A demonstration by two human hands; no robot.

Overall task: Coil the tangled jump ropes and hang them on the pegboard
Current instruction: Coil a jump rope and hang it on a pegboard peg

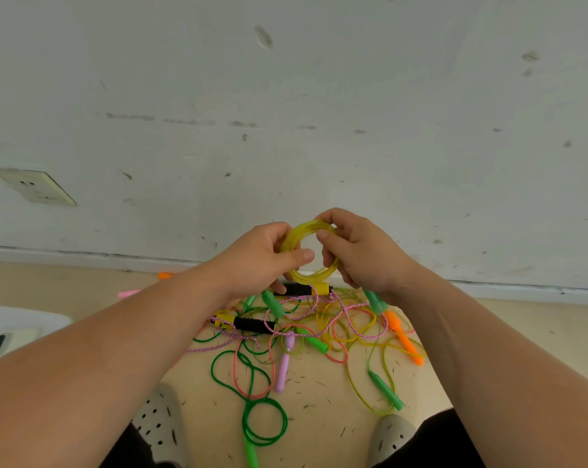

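Note:
A small tight coil of translucent yellow rope (314, 275) is held up in front of the wall, above the floor. My left hand (262, 255) grips its left side, thumb across the front. My right hand (357, 251) pinches its upper right side. Two green handles (273, 304) hang just under my hands; I cannot tell whether they belong to this coil. Below lies a tangled pile of jump ropes (306, 336) on the floor: green, pink, yellow and a pink-white braided one, with black-yellow, orange, lilac and green handles. No pegboard is in view.
A scuffed white wall (286, 113) rises straight ahead, with a socket (36, 185) at the left. My two grey perforated shoes (159, 423) flank the pile. A white box (12, 332) sits at the left edge. Stray orange and pink handles (130, 293) lie by the baseboard.

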